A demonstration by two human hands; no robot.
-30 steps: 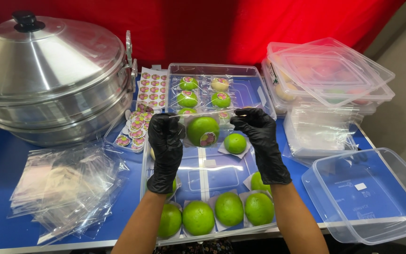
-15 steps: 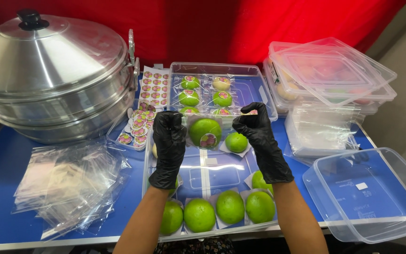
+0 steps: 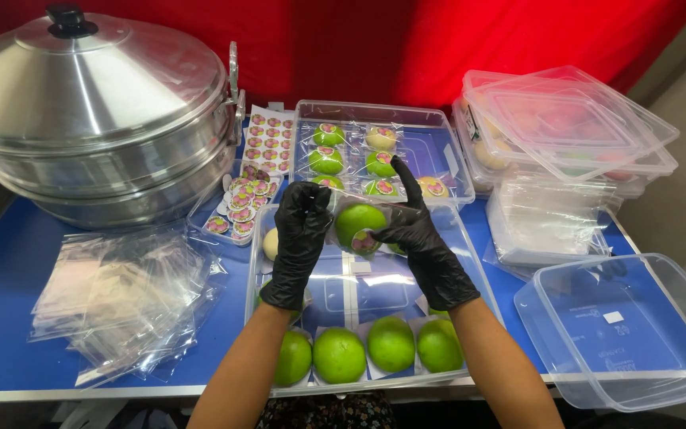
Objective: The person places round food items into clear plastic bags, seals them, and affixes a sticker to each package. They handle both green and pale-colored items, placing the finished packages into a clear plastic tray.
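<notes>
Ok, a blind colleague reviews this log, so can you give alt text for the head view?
Two black-gloved hands, left and right, hold a green bun in a clear bag over a clear tray of green buns on a blue table. A metal steamer stands left, clear boxes right.

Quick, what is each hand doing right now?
Left hand: closed, pinching the edge of the clear bag.
Right hand: holding the same bag with the green bun inside, forefinger raised.

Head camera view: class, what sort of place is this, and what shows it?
Probably a small food-packing station: a big metal steamer, trays of green buns, a pile of clear bags, and gloved hands, left hand and right hand, bagging one bun.
</notes>
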